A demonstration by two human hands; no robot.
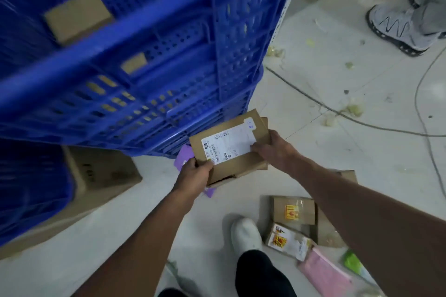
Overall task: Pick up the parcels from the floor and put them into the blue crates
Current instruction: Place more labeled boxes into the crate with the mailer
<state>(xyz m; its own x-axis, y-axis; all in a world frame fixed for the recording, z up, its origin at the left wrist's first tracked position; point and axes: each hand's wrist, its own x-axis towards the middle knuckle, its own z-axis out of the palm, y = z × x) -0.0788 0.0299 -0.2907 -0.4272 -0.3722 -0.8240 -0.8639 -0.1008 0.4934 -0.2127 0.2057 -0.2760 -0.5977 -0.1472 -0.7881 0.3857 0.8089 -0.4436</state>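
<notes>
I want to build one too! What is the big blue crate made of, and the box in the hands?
The blue crate looks like hard moulded plastic: even glossy colour, walls full of punched holes and ribs. The box held by the left hand and right hand seems plain brown cardboard, matte, with a white paper label stuck on.

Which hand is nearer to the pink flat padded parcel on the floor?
Right. The right hand grips the brown cardboard box at its right edge, above the side where the pink flat padded parcel lies. The left hand holds the box's opposite lower corner, farther away.
</notes>
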